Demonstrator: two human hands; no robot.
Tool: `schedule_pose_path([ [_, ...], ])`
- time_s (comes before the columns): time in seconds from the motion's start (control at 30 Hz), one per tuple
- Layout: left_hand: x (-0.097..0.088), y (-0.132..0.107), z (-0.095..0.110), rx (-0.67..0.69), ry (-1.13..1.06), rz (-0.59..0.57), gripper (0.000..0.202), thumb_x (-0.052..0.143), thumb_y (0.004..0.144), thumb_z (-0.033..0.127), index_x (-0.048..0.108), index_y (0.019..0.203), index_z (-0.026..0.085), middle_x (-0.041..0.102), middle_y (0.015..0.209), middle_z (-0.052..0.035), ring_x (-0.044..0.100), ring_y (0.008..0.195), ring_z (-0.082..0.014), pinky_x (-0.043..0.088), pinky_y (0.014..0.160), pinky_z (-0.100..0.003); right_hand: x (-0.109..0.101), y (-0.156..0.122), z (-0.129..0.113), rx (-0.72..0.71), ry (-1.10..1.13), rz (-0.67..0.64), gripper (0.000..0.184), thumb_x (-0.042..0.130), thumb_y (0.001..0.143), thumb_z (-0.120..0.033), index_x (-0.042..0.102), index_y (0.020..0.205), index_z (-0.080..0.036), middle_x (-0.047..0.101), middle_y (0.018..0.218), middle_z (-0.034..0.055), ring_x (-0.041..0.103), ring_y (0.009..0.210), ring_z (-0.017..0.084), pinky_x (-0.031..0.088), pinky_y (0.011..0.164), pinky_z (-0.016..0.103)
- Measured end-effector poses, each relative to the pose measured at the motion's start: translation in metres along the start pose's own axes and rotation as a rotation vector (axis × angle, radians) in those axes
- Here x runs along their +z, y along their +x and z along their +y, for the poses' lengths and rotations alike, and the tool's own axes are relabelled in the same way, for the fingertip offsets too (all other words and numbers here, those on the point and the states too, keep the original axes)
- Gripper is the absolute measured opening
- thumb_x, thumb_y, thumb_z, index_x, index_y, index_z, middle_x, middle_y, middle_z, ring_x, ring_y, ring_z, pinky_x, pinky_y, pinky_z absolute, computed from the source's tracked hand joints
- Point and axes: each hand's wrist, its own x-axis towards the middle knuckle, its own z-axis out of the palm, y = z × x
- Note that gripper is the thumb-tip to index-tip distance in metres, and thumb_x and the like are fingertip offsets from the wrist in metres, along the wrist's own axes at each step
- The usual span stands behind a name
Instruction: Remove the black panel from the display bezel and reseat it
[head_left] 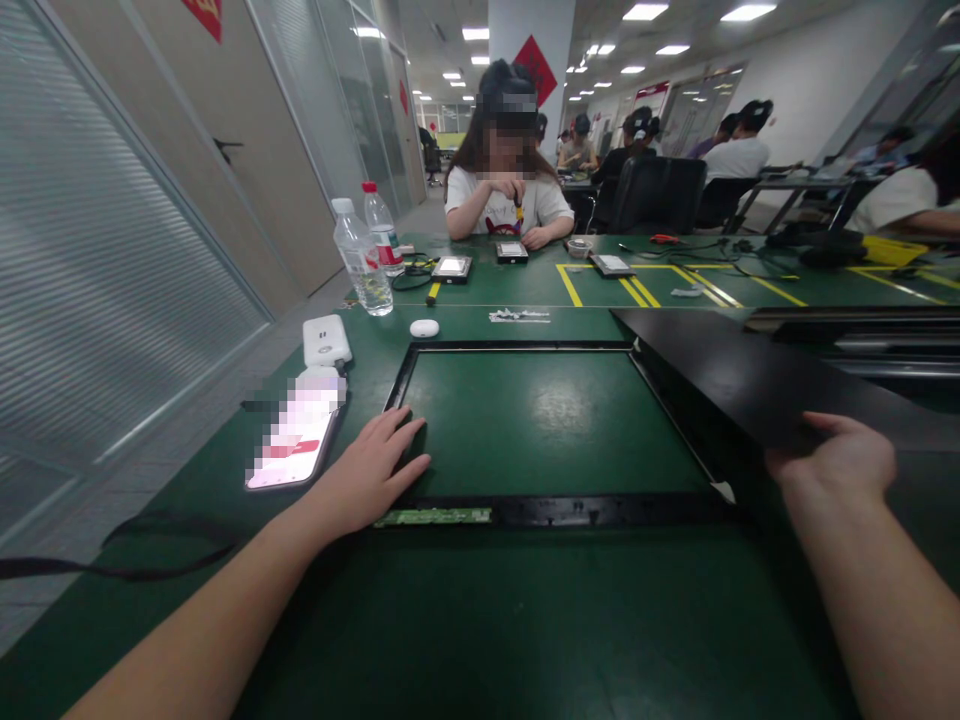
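A black rectangular frame (600, 510), which looks like a monitor bezel, lies flat on the green table. My left hand (382, 465) rests on its left side with the fingers stretched out. A narrow green circuit board (435, 517) sits along the near left edge of the frame. At the right, my right hand (836, 460) grips the near edge of a large thin dark panel (757, 375). The panel is tilted, and its left edge is close to the right side of the frame. Some of my right fingers are hidden beneath the panel.
A lit phone (296, 440), a white power bank (326, 341), an earbud case (424, 328) and two bottles (361, 260) stand at the left. Across the green table (525, 610), a person (502, 190) holds a screwdriver over a hard drive (512, 252). Dark strips (862, 325) lie at the right.
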Motion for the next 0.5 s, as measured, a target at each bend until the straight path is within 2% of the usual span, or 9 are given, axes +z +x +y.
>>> schedule_pose_path([
  [0.33,-0.002,-0.001,0.001,-0.02,-0.002,-0.029,0.081,0.042,0.109,0.066,0.047,0.171,0.014,0.031,0.184,-0.0192,0.024,0.171,-0.041,0.028,0.135,-0.064,0.0,0.015,0.012,0.001,0.02,0.008,0.032,0.052,0.058,0.005,0.055,0.079,-0.019,0.067,0.1,0.001,0.07,0.078,0.012,0.065,0.059,0.024],
  [0.5,-0.003,-0.002,0.005,-0.017,0.009,-0.024,0.08,0.043,0.109,0.064,0.048,0.17,0.013,0.033,0.183,-0.0198,0.025,0.17,-0.0414,0.027,0.135,-0.064,-0.003,0.031,0.016,0.014,0.019,-0.016,0.034,0.052,0.056,0.005,0.054,0.081,-0.019,0.069,0.103,0.0013,0.072,0.079,0.013,0.068,0.064,0.029],
])
